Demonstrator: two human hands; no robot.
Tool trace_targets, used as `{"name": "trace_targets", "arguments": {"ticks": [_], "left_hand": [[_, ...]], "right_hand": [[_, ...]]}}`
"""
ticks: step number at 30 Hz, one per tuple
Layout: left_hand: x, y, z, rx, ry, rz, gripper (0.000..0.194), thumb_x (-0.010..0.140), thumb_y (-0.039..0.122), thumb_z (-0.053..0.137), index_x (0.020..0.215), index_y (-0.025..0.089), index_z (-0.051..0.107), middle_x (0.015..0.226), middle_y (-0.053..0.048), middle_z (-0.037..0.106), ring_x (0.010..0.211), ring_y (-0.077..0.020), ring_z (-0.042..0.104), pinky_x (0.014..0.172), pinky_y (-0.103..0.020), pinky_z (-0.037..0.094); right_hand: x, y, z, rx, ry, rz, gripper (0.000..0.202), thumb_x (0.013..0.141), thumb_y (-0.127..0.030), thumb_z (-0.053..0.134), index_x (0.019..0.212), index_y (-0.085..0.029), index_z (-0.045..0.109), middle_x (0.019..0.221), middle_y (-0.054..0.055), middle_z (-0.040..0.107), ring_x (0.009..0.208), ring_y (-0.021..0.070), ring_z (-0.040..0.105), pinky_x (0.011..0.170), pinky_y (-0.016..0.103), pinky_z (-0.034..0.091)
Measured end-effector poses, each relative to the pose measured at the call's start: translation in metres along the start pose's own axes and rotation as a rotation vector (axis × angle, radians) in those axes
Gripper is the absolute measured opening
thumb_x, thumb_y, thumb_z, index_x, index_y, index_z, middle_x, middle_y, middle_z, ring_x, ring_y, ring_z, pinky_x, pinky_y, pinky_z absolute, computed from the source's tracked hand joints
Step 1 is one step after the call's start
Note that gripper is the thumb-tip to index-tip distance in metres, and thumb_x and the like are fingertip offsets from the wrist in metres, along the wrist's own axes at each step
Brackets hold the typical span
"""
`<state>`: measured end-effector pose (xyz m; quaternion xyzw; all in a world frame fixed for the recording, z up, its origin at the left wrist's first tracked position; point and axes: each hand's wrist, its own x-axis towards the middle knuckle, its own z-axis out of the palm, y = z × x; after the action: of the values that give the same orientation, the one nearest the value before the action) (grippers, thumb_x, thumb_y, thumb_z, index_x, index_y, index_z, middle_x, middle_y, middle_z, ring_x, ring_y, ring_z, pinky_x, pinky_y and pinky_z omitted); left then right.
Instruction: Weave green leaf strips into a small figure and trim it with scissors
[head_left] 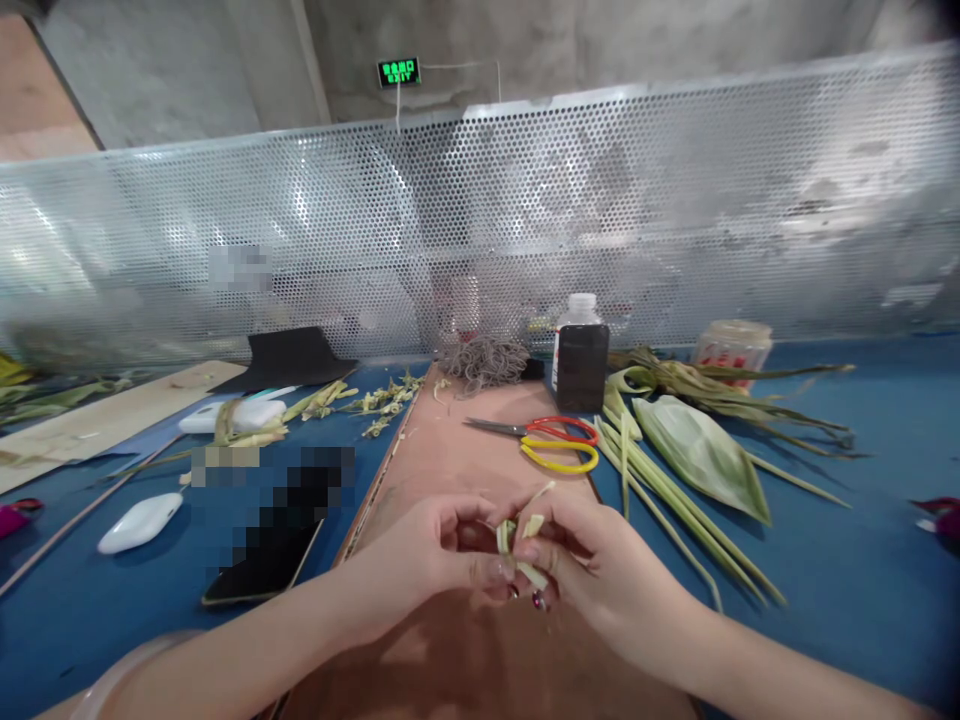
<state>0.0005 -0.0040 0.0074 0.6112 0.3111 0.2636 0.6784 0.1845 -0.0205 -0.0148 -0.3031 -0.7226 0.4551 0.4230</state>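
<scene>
Both hands meet over the brown board [409, 640] at the lower middle. My left hand [457, 555] is closed, its thumb and fingers pinching a small folded piece of pale green leaf strip [505, 540]. From the other side my right hand [574, 550] pinches the same piece, its thumb pressed beside a short cut end. A thin pale strand sticks up above the right fingers. Part of the piece is hidden behind the fingertips. Beyond the hands lie scissors [559, 442] with one red and one yellow handle, their blades pointing left.
Right of the board lie long green leaf strips [675, 515], a broad pale husk leaf [701, 450] and dried leaves [697, 385]. A dark-filled bottle [582, 365], a jar [731, 350] and tangled grey cord [484, 362] stand behind. A phone [262, 570] and white case [140, 523] lie left.
</scene>
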Motion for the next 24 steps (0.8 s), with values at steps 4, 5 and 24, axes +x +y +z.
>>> {"name": "trace_targets", "arguments": {"ticks": [4, 5, 24], "left_hand": [[0.001, -0.001, 0.001, 0.011, 0.056, -0.003, 0.022, 0.068, 0.015, 0.073, 0.088, 0.013, 0.063, 0.085, -0.008, 0.071, 0.082, -0.0207, 0.066, 0.073, -0.03, 0.047], [0.001, -0.002, 0.002, 0.027, 0.08, 0.005, 0.023, 0.068, 0.016, 0.074, 0.088, 0.013, 0.063, 0.084, -0.007, 0.071, 0.08, -0.0199, 0.066, 0.071, -0.029, 0.047], [-0.005, 0.001, -0.001, -0.113, 0.073, 0.052, 0.018, 0.076, 0.015, 0.069, 0.094, 0.017, 0.071, 0.081, -0.003, 0.069, 0.068, -0.0092, 0.062, 0.064, -0.019, 0.048]], "right_hand": [[-0.001, -0.004, 0.002, -0.064, 0.049, -0.04, 0.021, 0.089, -0.016, 0.048, 0.068, -0.019, 0.047, 0.067, -0.003, 0.054, 0.054, 0.0066, 0.049, 0.055, 0.019, 0.042], [-0.001, -0.004, 0.002, -0.049, 0.049, -0.034, 0.021, 0.089, -0.017, 0.048, 0.068, -0.019, 0.047, 0.068, -0.002, 0.055, 0.053, 0.0062, 0.048, 0.054, 0.019, 0.042], [-0.004, -0.003, -0.01, 0.0, -0.179, -0.094, 0.048, 0.092, -0.014, 0.041, 0.135, -0.035, 0.04, 0.089, 0.001, 0.054, 0.06, 0.0072, 0.056, 0.057, 0.021, 0.052]]}}
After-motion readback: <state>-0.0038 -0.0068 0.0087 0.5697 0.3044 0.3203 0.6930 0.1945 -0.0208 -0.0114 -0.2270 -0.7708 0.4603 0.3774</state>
